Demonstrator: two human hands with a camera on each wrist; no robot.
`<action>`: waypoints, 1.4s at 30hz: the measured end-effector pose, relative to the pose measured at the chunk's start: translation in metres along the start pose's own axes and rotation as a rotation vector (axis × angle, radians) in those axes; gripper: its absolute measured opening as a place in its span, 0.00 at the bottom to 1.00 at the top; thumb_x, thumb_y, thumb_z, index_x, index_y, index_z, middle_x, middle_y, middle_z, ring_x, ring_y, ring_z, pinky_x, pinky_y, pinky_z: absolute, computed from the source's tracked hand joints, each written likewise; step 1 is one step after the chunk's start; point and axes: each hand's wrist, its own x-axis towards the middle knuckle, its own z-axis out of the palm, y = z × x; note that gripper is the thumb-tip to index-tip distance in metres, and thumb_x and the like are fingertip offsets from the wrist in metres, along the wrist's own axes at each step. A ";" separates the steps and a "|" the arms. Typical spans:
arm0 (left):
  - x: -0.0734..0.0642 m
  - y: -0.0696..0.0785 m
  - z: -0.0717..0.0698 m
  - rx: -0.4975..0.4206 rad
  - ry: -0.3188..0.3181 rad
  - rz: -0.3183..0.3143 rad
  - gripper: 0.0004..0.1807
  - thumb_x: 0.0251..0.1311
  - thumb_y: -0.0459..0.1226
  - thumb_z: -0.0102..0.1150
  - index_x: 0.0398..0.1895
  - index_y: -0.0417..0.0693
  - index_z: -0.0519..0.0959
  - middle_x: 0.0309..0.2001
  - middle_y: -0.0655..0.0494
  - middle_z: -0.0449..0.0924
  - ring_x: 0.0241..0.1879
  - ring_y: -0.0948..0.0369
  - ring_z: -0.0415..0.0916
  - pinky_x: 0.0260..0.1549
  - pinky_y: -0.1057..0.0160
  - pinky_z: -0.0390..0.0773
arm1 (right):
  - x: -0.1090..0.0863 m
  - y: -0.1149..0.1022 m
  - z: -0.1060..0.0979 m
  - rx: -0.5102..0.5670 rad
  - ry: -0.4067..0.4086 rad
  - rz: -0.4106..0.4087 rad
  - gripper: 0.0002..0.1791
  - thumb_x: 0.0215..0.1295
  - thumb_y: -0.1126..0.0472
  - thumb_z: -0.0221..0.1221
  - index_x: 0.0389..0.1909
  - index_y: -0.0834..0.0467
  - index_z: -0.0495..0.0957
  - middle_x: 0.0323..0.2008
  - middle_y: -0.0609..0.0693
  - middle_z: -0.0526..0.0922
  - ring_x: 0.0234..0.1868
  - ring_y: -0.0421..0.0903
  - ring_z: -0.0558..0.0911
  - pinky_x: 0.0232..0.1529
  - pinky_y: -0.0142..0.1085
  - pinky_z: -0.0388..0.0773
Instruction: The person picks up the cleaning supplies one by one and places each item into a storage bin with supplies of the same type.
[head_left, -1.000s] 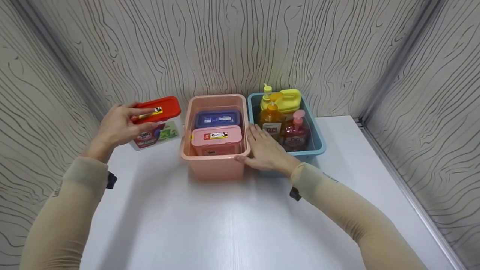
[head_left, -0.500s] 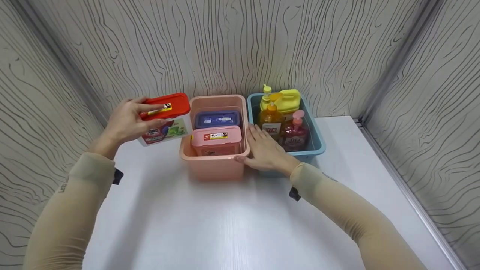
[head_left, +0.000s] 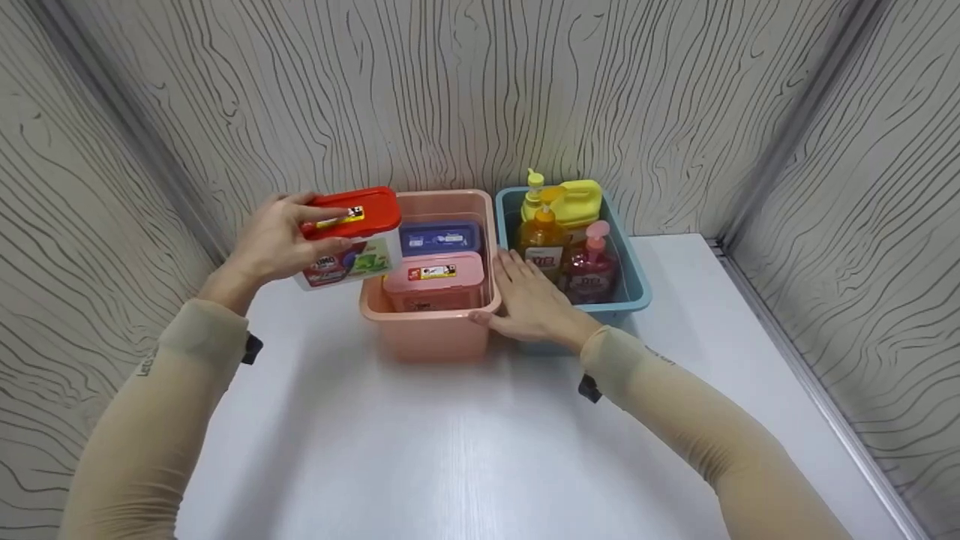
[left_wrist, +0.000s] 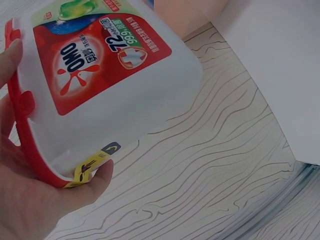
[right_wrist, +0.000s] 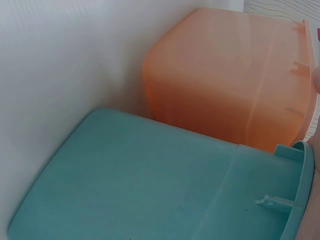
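My left hand (head_left: 271, 238) grips a white plastic laundry-capsule box (head_left: 379, 256) by its red lid. The box is held up, slightly tilted, at the pink bin's left side, and it overlaps that bin's rim in the head view. Red OMO print on the box (left_wrist: 125, 102) fills the left wrist view, where fingers and thumb hold the lid's edges. Inside the pink bin (head_left: 431, 337) stand a pink-lidded box (head_left: 435, 289) and a dark blue-lidded box (head_left: 442, 238). Straight fingers of my right hand (head_left: 536, 304) rest along the pink bin's right rim, thumb at its front corner.
Against the pink bin's right side stands a blue-green bin (head_left: 634, 289). It holds an orange pump bottle (head_left: 541, 238), a red pump bottle (head_left: 591, 274) and yellow containers (head_left: 579, 201). Wood-grain panels (head_left: 442, 90) enclose the white table (head_left: 450, 450) at the back and sides.
My left hand has carried the red-lidded box to the right, from beside the pink bin to overlapping its left rim. The right hand and both bins have stayed put.
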 end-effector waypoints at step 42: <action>0.022 0.044 0.041 -0.035 -0.051 0.146 0.31 0.70 0.52 0.75 0.75 0.62 0.84 0.89 0.44 0.63 0.84 0.40 0.59 0.79 0.24 0.66 | -0.001 0.001 -0.001 -0.012 0.010 -0.023 0.68 0.71 0.13 0.43 0.94 0.57 0.38 0.95 0.56 0.35 0.96 0.59 0.38 0.95 0.59 0.39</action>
